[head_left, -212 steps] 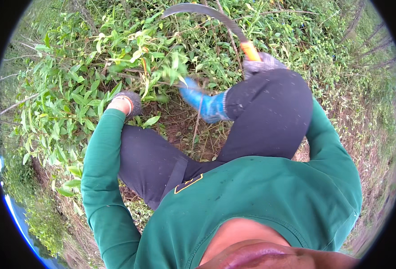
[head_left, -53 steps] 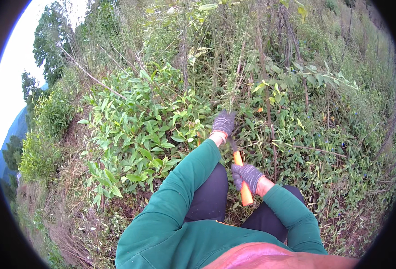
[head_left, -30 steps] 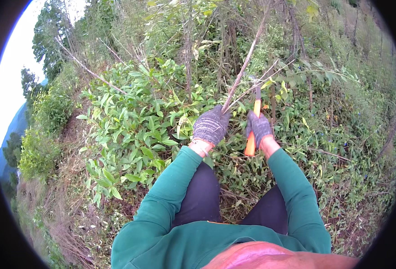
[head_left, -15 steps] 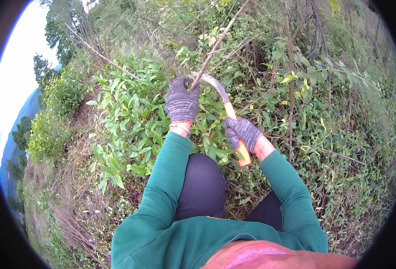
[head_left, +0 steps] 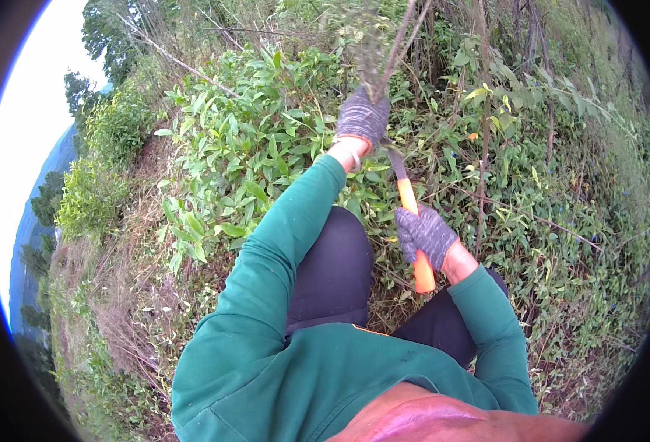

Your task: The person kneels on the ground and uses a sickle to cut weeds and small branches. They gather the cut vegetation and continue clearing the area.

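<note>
My left hand [head_left: 363, 116], in a dark knitted glove, is closed round the lower ends of thin brown plant stems [head_left: 394, 59], whose feathery tops blur with motion. In my gloved right hand [head_left: 426, 237] is a sickle [head_left: 409, 197], held by its yellow-and-orange handle. The grey base of its blade points up toward my left wrist, and the rest of the blade is hidden behind that hand and the leaves. Broad-leaved green plants [head_left: 222, 177] grow just left of my left hand.
Tangled low growth [head_left: 546, 243] covers the ground to the right, with a thin upright stem [head_left: 483, 140] rising from it. A bare stick [head_left: 185, 66] slants at the upper left. Dry grass [head_left: 130, 295] lies at the left, and my bent knee [head_left: 332, 265] is below the leaves.
My left hand has moved right and up, carrying the stems with it. The sickle and my right hand have shifted right and slightly down, and its curved blade has gone mostly from sight.
</note>
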Motion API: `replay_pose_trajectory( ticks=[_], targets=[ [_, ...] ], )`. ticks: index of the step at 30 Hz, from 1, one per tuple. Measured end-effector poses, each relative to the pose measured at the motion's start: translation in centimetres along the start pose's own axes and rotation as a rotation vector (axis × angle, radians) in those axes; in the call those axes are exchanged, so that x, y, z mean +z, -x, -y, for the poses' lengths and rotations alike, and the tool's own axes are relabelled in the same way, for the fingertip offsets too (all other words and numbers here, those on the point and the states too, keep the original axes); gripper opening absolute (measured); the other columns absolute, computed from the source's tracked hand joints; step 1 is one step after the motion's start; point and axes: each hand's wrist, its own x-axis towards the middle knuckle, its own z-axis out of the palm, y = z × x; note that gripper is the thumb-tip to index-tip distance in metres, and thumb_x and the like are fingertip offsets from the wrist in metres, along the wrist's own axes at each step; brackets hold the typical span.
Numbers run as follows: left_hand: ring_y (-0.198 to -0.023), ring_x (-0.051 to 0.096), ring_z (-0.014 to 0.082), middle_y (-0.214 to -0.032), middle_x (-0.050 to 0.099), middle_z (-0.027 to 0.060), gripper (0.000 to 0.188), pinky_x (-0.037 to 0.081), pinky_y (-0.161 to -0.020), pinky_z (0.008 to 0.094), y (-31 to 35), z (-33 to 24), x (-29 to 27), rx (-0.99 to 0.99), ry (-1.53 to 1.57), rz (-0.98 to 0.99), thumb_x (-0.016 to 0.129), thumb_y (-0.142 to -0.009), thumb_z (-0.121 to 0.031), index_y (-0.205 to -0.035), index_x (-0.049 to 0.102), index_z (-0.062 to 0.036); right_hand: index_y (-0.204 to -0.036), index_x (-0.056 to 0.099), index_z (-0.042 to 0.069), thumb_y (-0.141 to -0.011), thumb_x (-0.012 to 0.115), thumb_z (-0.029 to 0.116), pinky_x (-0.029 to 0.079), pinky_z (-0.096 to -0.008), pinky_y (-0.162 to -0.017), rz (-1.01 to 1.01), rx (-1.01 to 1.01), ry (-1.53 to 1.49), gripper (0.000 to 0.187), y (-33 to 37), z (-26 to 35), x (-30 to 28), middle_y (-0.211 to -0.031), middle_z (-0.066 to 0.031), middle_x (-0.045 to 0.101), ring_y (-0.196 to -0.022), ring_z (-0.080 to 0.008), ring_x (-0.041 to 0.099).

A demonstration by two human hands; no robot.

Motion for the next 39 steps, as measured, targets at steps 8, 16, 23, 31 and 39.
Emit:
replay_pose_trajectory(
  ticks=[8, 16, 23, 31, 39],
  targets=[
    [-0.088, 0.063, 0.038, -0.097, 0.065, 0.0213, 0.031, 0.05, -0.075, 0.0453, -6.7, 6.9, -3.5, -0.034, -0.376, -0.184, 0.05, -0.087, -0.029, -0.108, 0.06, -0.0069, -0.085, 0.048, 0.011, -0.088, 0.061, 0.027, 0.037, -0.0289, -0.036, 0.041, 0.154, 0.164, 0.021, 7.5, -3.0, -0.9, -0.054, 0.0005, 0.046, -0.038, -0.0139, 0.044],
    [-0.085, 0.062, 0.0409, -0.094, 0.065, 0.0199, 0.03, 0.047, -0.072, 0.0505, -2.5, 8.5, -17.9, 0.094, -0.79, -0.33, 0.047, -0.088, -0.032, -0.109, 0.056, -0.0127, -0.084, 0.045, 0.013, -0.092, 0.056, 0.021, 0.036, -0.0263, -0.036, -0.286, -0.113, -0.31, 0.015, 9.3, -4.1, -6.4, -0.055, 0.0031, 0.043, -0.039, -0.0107, 0.041],
    [-0.084, 0.061, 0.042, -0.094, 0.064, 0.022, 0.038, 0.047, -0.071, 0.0493, 9.4, 14.7, -43.3, -0.145, -1.137, -0.681, 0.04, -0.087, -0.012, -0.122, 0.053, -0.0151, -0.084, 0.047, 0.011, -0.09, 0.059, 0.021, 0.037, -0.0285, -0.035, -0.138, -0.06, -0.187, 0.016, 9.3, -5.0, -5.0, -0.055, 0.0016, 0.045, -0.038, -0.0129, 0.042],
    [-0.095, 0.061, 0.0386, -0.106, 0.063, 0.0223, 0.047, 0.048, -0.075, 0.0462, 35.9, 29.7, -58.0, -0.936, -1.079, -1.088, 0.049, -0.087, -0.032, -0.124, 0.053, -0.0039, -0.084, 0.048, 0.01, -0.091, 0.058, 0.022, 0.036, -0.0279, -0.033, -0.168, -0.08, -0.138, 0.018, 9.5, -5.2, -5.0, -0.053, 0.0, 0.047, -0.037, -0.0138, 0.044],
    [-0.109, 0.057, 0.0343, -0.121, 0.059, 0.0175, 0.062, 0.046, -0.092, 0.0418, 37.9, 35.2, -54.3, -1.083, -1.344, -0.679, 0.059, -0.08, -0.041, -0.128, 0.051, -0.0031, -0.083, 0.048, 0.013, -0.091, 0.059, 0.024, 0.035, -0.0249, -0.035, -0.215, -0.077, -0.136, 0.017, 9.3, -5.0, -4.0, -0.054, 0.0031, 0.045, -0.039, -0.01, 0.043]
  ],
)
